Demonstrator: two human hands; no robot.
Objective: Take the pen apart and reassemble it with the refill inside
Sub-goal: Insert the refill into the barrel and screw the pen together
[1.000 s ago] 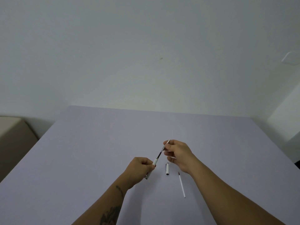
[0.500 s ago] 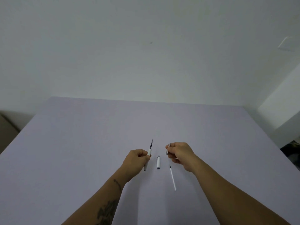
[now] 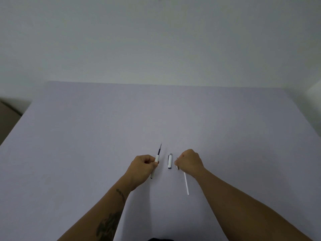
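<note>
My left hand [image 3: 142, 166] grips a white pen barrel [image 3: 156, 159], from whose far end a dark refill [image 3: 159, 149] sticks out. A white pen cap [image 3: 170, 161] with a grey end lies on the table between my hands. My right hand [image 3: 189, 161] is lowered to the table just right of the cap, with its fingers closed on a small metal tip piece [image 3: 177, 164] that touches or nearly touches the surface. A thin white spare refill [image 3: 186, 183] lies under and behind my right wrist, its far end hidden by the hand.
The pale lilac table [image 3: 104, 136] spreads wide around the parts, with its far edge against a plain white wall. A brown piece of furniture [image 3: 7, 115] stands beyond the table's left edge.
My hands have separated: the right one pulled the metal tip off the refill and moved it down to the table beside the cap. The left holds the barrel steady. The camera tilted down.
</note>
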